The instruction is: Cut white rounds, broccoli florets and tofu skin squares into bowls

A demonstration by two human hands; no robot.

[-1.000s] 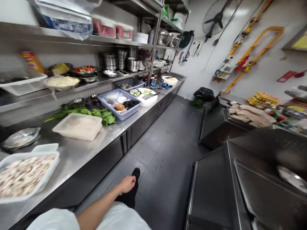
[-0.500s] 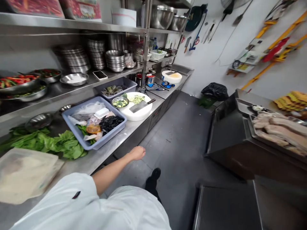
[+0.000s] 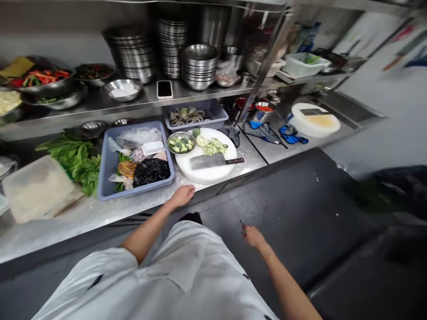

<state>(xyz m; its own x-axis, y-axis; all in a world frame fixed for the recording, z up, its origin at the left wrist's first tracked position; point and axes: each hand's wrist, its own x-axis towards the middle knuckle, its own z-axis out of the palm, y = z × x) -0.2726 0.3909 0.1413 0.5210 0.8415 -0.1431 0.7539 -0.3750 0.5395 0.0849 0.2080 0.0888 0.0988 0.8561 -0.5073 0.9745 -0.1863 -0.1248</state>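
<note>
Round white cutting board (image 3: 213, 176) sits on the stainless-steel counter (image 3: 87, 215), and I've got a broad metal cleaver with a dark handle (image 3: 209, 162) lying flat across its front, handle jutting past the right rim. Chopped pale-green vegetable (image 3: 215, 146) is heaped just behind the blade, and a small steel bowl of green chunks (image 3: 181, 143) is at the board's left edge. My left hand (image 3: 183, 196) is near the board's front-left side, fingers curled loosely; whether they grasp anything, I can't tell. Over on the right, my right hand (image 3: 254, 236) hangs above the dark floor (image 3: 283, 195), well apart from the board, fingers closed on a small dark thin object (image 3: 242, 223), too small to identify. Left of the board, there's a blue-grey rectangular plastic tub (image 3: 103, 166) holding a black plastic bag (image 3: 151, 171).
</note>
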